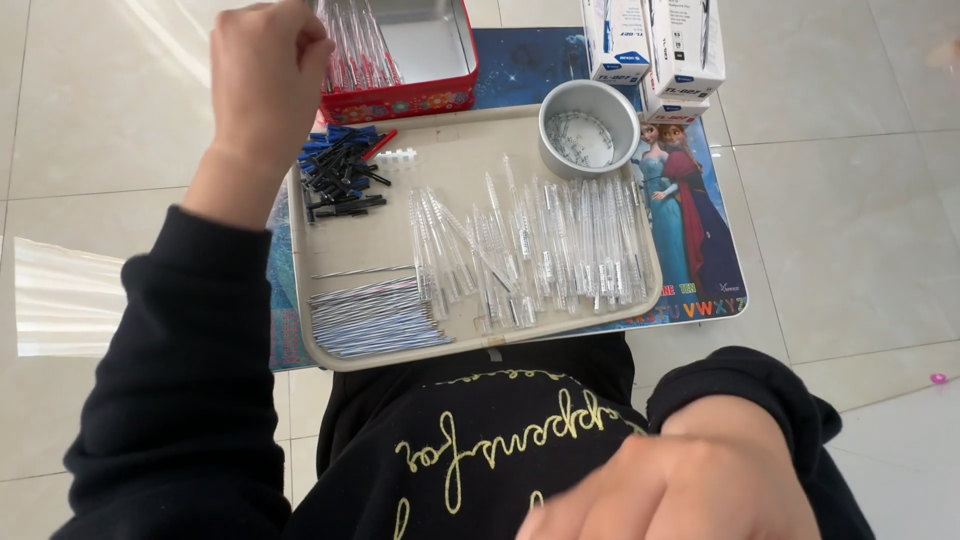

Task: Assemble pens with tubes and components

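My left hand (pixel 262 75) is raised at the top left, fingers curled next to the clear pens standing in a red tin (pixel 405 100); whether it grips one I cannot tell. My right hand (pixel 680 490) hangs low at the bottom right, near my lap, fingers folded and blurred, apart from everything. A beige tray (pixel 375 240) rests on my knees. On it lie a row of clear pen barrels (pixel 545 245), a bundle of thin refills (pixel 375 318), a heap of black and blue caps (pixel 340 175) and a small white part (pixel 395 157).
A round metal bowl (pixel 590 125) with small springs stands at the tray's far right corner. White boxes (pixel 655 45) stand behind it. A blue cartoon mat (pixel 700 240) lies under the tray on a low table. Pale floor tiles surround it.
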